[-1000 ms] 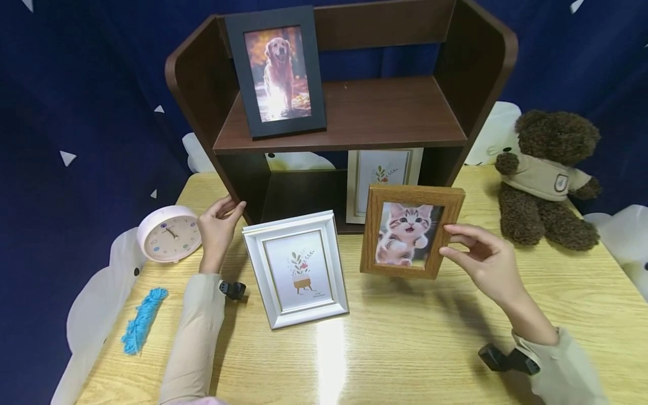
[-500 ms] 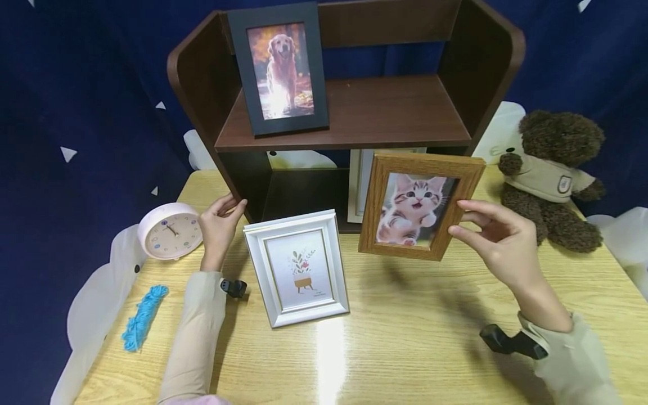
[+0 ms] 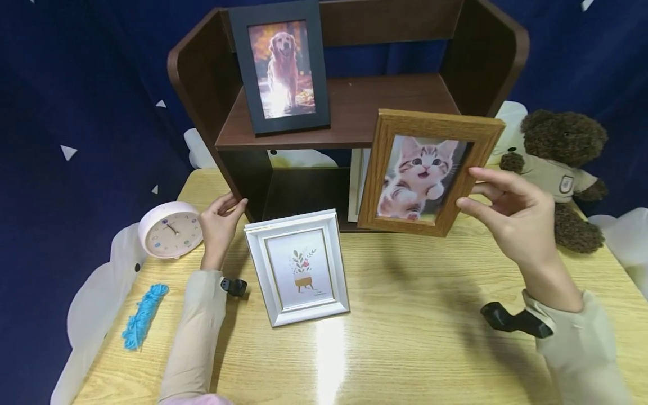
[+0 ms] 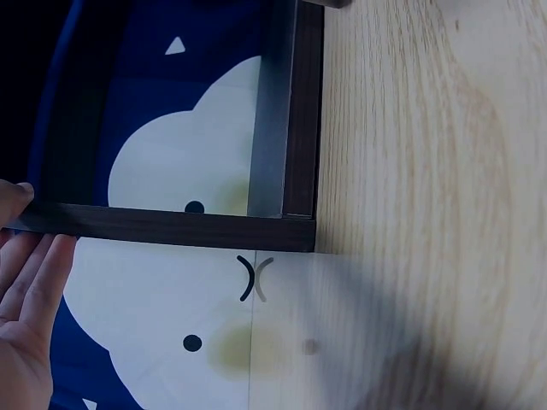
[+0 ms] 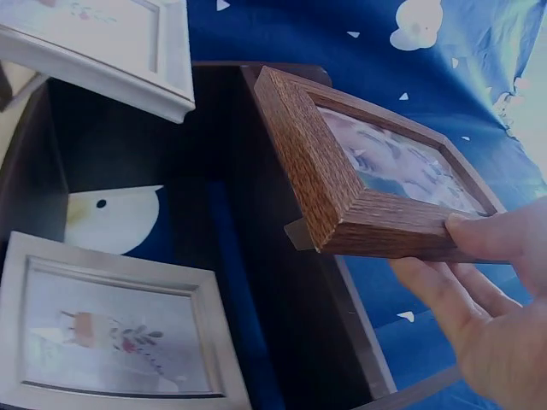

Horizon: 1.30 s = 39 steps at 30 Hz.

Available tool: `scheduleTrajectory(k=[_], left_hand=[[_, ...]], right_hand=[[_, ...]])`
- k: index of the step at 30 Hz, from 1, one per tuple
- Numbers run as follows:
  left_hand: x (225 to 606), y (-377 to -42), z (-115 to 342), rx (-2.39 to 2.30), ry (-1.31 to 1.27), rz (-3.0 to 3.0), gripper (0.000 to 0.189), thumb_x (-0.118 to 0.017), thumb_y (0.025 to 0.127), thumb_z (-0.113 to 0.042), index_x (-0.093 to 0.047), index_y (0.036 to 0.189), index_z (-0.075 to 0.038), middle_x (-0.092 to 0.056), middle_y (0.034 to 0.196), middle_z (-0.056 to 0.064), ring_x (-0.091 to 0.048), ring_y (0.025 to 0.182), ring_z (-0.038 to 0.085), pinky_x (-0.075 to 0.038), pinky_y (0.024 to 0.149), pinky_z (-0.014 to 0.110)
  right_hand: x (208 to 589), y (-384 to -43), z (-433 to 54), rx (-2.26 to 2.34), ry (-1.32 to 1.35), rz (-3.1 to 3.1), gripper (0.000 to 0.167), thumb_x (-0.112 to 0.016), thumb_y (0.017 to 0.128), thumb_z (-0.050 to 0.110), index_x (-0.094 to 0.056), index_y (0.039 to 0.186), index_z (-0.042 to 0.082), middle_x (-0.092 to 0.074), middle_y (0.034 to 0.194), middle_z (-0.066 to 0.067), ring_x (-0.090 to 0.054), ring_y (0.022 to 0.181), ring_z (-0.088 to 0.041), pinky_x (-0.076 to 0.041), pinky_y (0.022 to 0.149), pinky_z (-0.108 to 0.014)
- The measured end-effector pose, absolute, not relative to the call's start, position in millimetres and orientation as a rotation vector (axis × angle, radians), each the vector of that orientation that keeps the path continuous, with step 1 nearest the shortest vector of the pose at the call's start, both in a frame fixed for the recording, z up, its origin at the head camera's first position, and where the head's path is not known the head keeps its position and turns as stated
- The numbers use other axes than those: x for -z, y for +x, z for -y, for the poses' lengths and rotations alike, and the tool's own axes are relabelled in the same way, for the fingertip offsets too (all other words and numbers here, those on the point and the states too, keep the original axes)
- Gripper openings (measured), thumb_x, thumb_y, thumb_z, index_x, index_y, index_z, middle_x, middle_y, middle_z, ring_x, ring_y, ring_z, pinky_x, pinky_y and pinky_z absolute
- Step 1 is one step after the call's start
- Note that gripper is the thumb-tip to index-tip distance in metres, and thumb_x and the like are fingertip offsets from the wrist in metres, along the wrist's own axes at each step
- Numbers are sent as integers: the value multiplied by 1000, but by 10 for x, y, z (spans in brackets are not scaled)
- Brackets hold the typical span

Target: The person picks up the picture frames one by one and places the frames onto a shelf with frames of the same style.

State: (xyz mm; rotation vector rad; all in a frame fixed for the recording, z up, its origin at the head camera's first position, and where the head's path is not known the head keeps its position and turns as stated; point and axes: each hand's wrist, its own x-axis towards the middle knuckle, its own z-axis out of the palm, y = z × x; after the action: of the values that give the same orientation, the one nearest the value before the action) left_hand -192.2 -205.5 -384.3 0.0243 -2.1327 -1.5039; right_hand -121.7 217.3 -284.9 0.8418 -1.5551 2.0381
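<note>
Kitten frame [image 3: 425, 175] hangs above the desk [image 3: 415, 337], in front of the bookcase [image 3: 486, 67], overlapping the upper shelf [image 3: 364, 95] in my head view. My right hand [image 3: 516, 222] pinches it by its right side, between thumb and fingers; I'd keep that grip firm, because the frame could swivel about that 1 edge. My left hand [image 3: 219, 228] pinches the left side panel [image 3: 205, 84], thumb on 1 face, fingers close together on the other; a light, steady hold there should keep the bookcase from shifting. To lift well, I would keep the frame's bottom corners clear of the shelf's front edge and level the slight tilt before any contact. I cannot tell how wide the gap to the shelf is.

Against 1 second ago, the kitten frame is higher and looks larger; its top now overlaps the upper shelf, and it hides more of the cream frame [image 3: 355, 185] behind. My left hand has barely moved, and the white frame [image 3: 300, 269] stands where it was.
</note>
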Motion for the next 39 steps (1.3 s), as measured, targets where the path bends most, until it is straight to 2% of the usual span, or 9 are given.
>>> scheduleTrajectory(k=[9, 20, 26, 39], left_hand=[[3854, -1922, 2057, 1509, 23, 2120, 31, -71, 83, -2, -64, 109, 13, -66, 103, 30, -60, 79, -12, -53, 75, 9], [3846, -1907, 2051, 1515, 22, 2122, 31, -71, 83, -1, -64, 109, 13, -66, 104, 30, -60, 80, -11, -52, 75, 7], [3834, -1911, 2047, 1490, 27, 2132, 31, -71, 83, -2, -64, 109, 13, -66, 103, 29, -59, 79, -12, -53, 75, 8], [3826, -1915, 2045, 1484, 39, 2151, 32, -71, 83, -3, -64, 110, 12, -66, 104, 28, -59, 79, -13, -52, 75, 8]], right_hand=[[2669, -1322, -2152, -2071, 761, 1576, 45, -73, 69, -19, -59, 112, -19, -68, 108, -13, -68, 85, -18, -58, 72, -22], [2457, -1449, -2104, -2089, 772, 1505, 45, -68, 67, -27, -57, 110, -22, -68, 105, -17, -68, 79, -21, -59, 70, -23], [2353, -1535, -2120, -2078, 743, 1526, 44, -68, 67, -27, -60, 109, -19, -69, 104, -16, -67, 76, -20, -59, 65, -21], [2158, -1827, -2120, -2022, 731, 1645, 43, -62, 72, -28, -66, 110, -9, -69, 95, -12, -67, 74, -17, -59, 65, -20]])
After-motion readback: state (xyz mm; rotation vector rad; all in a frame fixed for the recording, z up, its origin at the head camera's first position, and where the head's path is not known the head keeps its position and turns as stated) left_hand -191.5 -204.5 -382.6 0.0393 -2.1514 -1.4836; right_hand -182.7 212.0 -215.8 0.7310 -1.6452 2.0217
